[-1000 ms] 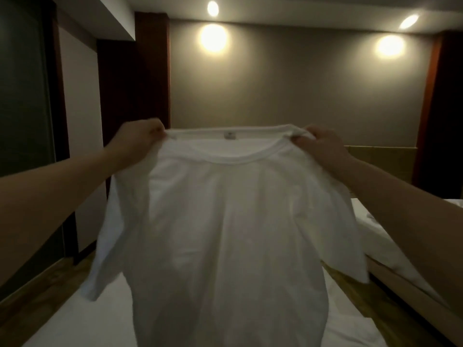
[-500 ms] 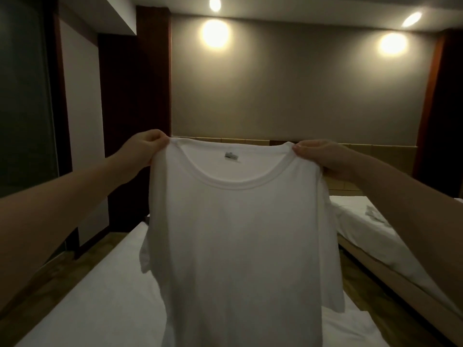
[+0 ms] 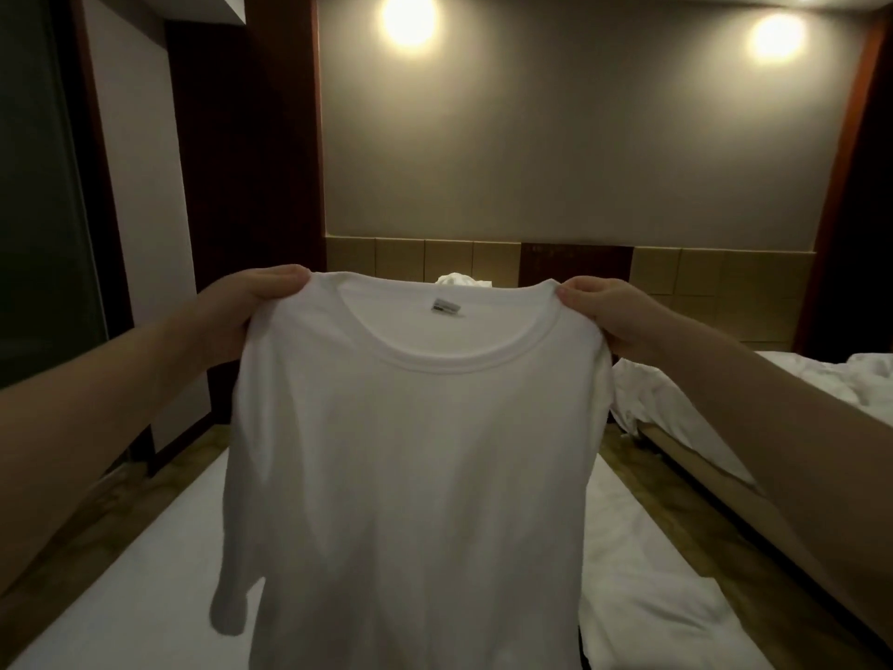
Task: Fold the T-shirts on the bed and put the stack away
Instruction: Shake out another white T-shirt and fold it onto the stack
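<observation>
Both hands, the left hand (image 3: 246, 309) and right hand (image 3: 606, 314), pinch the white T-shirt (image 3: 410, 452) by its shoulders, fingers (image 3: 572, 298) clenched on cloth, its length hanging straight down toward the bed (image 3: 145, 573) below.

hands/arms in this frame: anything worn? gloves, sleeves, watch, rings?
Nothing worn that shows. The left hand and right hand are bare, with no gloves, and no rings on the fingers in view. Both forearms are bare to the frame edge: no sleeves, watch or bands. Lighting is dim, so small marks cannot be ruled out.
</observation>
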